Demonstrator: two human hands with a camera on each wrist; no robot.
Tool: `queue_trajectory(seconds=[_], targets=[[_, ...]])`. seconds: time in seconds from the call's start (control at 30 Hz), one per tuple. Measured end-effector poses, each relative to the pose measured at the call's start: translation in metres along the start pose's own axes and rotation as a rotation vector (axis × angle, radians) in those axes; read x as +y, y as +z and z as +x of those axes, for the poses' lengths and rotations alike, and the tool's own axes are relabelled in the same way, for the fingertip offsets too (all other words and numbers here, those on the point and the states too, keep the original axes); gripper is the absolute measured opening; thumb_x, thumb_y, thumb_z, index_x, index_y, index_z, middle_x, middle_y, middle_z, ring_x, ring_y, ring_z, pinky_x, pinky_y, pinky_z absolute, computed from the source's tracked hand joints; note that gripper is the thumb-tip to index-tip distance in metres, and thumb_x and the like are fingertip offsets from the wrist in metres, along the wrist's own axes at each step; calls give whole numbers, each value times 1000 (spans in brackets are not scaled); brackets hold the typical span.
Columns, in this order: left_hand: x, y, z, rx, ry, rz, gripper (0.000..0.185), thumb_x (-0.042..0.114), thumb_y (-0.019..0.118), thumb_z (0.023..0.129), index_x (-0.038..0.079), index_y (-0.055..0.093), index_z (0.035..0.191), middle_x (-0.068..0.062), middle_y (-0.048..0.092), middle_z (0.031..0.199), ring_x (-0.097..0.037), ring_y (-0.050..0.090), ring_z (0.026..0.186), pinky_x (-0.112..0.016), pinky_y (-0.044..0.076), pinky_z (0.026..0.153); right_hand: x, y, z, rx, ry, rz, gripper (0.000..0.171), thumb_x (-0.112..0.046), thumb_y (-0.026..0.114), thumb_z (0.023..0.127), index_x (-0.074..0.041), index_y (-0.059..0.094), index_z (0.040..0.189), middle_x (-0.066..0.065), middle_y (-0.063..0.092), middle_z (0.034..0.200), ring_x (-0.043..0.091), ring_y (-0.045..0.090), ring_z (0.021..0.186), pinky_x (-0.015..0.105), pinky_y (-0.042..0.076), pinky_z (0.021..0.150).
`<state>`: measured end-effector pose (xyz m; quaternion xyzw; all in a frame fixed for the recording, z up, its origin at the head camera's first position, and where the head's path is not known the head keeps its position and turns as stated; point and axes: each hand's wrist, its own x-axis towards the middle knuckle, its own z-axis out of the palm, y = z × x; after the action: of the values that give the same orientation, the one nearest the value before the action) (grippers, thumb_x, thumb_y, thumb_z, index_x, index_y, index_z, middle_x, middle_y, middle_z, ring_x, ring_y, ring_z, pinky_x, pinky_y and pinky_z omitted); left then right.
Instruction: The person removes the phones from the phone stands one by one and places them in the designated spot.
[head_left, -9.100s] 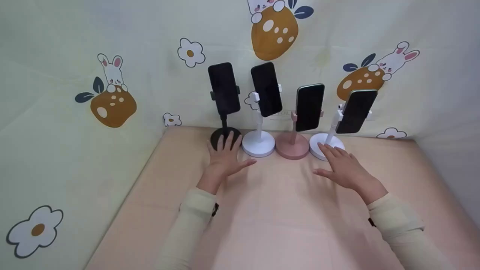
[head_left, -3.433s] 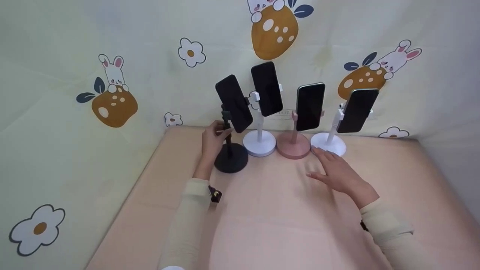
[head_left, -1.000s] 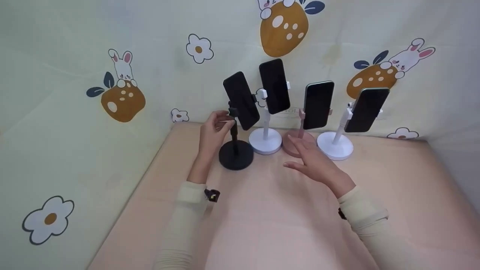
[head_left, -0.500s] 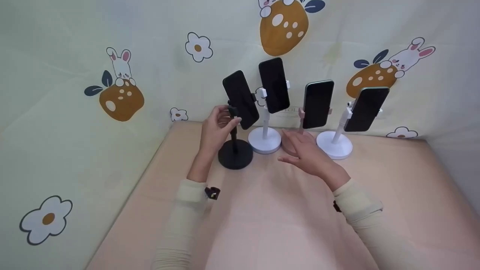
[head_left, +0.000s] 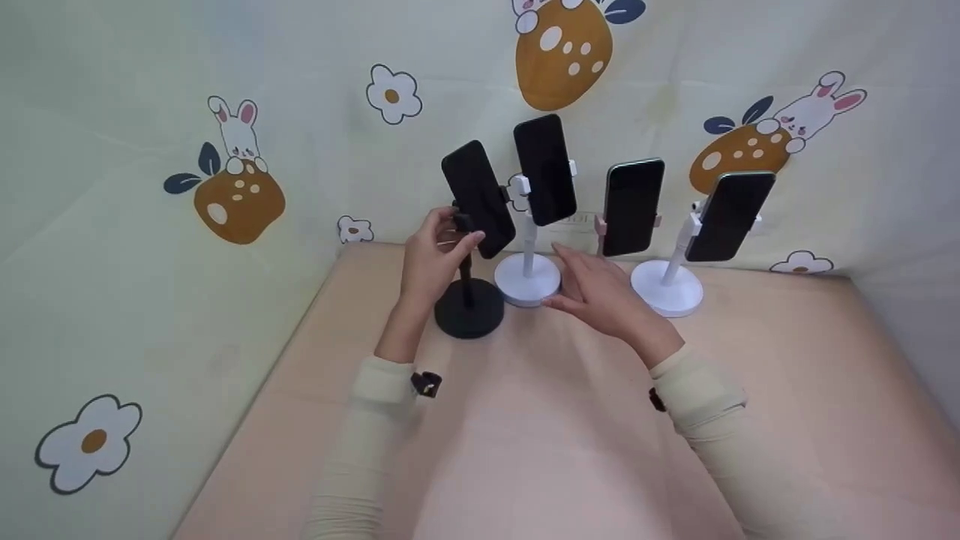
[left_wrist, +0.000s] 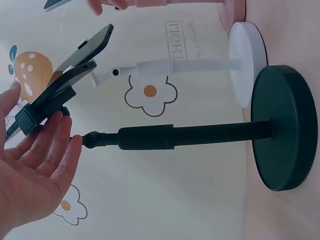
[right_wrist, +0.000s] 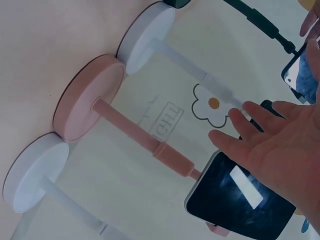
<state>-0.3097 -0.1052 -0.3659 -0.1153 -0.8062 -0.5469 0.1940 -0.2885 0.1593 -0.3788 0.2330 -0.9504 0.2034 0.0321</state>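
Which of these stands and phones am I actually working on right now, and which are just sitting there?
In hand:
black stand
its phone
left hand, at the black stand's clamp
right hand, open beside the near white stand

Just standing by:
pink stand
far white stand

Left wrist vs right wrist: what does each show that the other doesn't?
Only the left wrist view shows the whole black stand, from round base to ball joint, with the left hand touching its clamp and the tilted phone.

Only the right wrist view shows the pink stand in full, the far white stand base and the right hand, fingers straight, beside a phone screen.

Both show the near white stand and the flower-print backdrop.
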Motion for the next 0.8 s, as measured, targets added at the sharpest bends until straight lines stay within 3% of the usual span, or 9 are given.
queue_trajectory(seconds=[0.13, 0.27, 0.37, 0.57, 0.8], targets=[[1, 1, 1, 1, -2, 13, 56, 30, 74, 91, 3, 54, 135, -14, 71, 121, -24, 70, 108, -34, 56, 96, -8, 1, 7, 9, 41, -8, 89, -57, 64, 91, -17, 22, 159, 11, 38, 159, 31, 37, 147, 59, 31, 117], [2, 2, 1, 4, -7, 36, 55, 31, 73, 91, 4, 54, 135, -14, 72, 118, -24, 70, 107, -34, 56, 95, -14, 3, 14, 25, 44, 44, 90, -55, 64, 92, -18, 18, 160, 11, 35, 161, 29, 34, 149, 57, 29, 119], [4, 2, 2, 5, -17, 55, 54, 32, 73, 91, 5, 54, 134, -14, 74, 114, -24, 71, 105, -35, 57, 94, -19, 5, 20, 31, 37, 113, 91, -52, 64, 93, -16, 15, 161, 13, 33, 162, 30, 32, 150, 54, 25, 122], [8, 4, 2, 6, -44, 100, 54, 38, 71, 92, 7, 54, 134, -13, 75, 110, -23, 72, 102, -36, 58, 92, -31, 12, 34, 63, 65, 282, 95, -49, 65, 93, -19, 7, 161, 11, 32, 163, 31, 43, 144, 48, 38, 116], [12, 6, 3, 18, -63, 137, 56, 41, 70, 93, 8, 53, 135, -12, 75, 109, -24, 73, 103, -38, 58, 92, -42, 16, 48, 116, 69, 367, 93, -47, 67, 93, -14, 12, 161, 11, 31, 163, 31, 44, 143, 47, 38, 117]])
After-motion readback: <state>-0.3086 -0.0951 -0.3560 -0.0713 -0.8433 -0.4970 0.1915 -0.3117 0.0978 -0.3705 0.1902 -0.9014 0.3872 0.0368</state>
